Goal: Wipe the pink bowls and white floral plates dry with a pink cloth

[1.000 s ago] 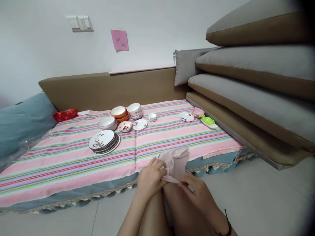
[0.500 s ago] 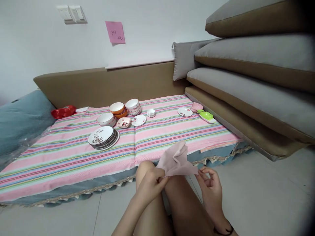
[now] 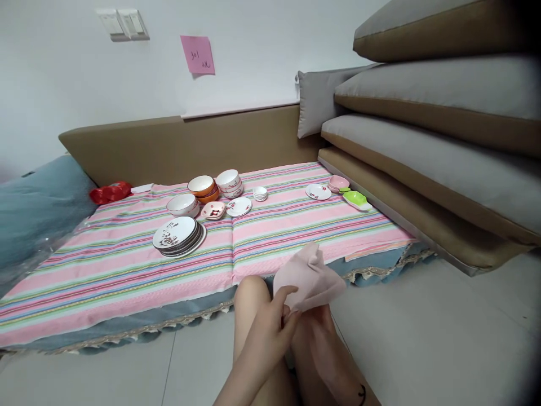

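A thin, pale pink cloth (image 3: 313, 282) is bunched up above my knees. My left hand (image 3: 274, 321) grips its near left edge between thumb and fingers, with the index finger lying over the top. My right hand (image 3: 327, 344) is up against the underside of the cloth, holding it from below; the fabric covers most of those fingers. Past the knees, a stack of flower-patterned plates (image 3: 175, 234) sits on a striped pink cover (image 3: 127, 270), out of reach of both hands.
White bowls (image 3: 228, 183), orange bowls (image 3: 202, 187), a square dish (image 3: 213, 210) and small cups (image 3: 260, 194) stand behind the plates. At right are an oval plate (image 3: 318, 192), a pink bowl (image 3: 338, 182) and a green dish (image 3: 357, 200), beside stacked cushions (image 3: 422, 146).
My right hand has moved left and under the cloth, from pinching its right corner. The cloth has bunched and lifted, and my left hand has shifted slightly right, its index finger now over it.
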### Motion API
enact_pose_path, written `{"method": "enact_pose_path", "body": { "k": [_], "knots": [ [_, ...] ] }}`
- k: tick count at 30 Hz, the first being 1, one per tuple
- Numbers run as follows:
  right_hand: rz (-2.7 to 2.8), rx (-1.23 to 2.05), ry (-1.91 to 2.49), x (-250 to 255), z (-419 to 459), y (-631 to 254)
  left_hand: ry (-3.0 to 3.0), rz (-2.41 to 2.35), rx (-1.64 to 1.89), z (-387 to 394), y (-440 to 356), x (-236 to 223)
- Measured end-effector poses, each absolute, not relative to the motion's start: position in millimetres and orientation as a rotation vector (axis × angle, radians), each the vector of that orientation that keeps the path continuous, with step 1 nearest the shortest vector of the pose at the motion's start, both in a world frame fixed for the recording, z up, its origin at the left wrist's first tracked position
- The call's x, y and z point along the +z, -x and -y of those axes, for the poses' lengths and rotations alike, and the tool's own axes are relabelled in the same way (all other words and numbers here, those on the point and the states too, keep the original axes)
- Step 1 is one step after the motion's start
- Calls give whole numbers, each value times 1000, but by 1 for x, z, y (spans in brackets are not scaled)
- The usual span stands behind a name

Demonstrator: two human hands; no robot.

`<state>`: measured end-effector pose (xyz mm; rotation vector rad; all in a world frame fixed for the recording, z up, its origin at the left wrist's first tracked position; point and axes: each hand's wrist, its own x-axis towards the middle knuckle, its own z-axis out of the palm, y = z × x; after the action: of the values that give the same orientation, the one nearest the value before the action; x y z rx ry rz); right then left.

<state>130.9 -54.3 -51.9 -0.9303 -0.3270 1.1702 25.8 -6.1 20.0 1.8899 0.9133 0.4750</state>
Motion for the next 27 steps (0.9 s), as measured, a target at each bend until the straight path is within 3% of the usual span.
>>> {"method": "enact_pose_path", "body": {
  "k": [11,19,27],
  "knots": [
    [-272,1426,796,-76,70,-181,-2098,-1031,595,-11,-25,17],
    [-39,1427,923,-62,78,-188,-2152,-1033,892,-18,-30,15],
    [67,1393,954,-50,75,-189,-2101,-1085,869,-12,-43,23]
  ]
}}
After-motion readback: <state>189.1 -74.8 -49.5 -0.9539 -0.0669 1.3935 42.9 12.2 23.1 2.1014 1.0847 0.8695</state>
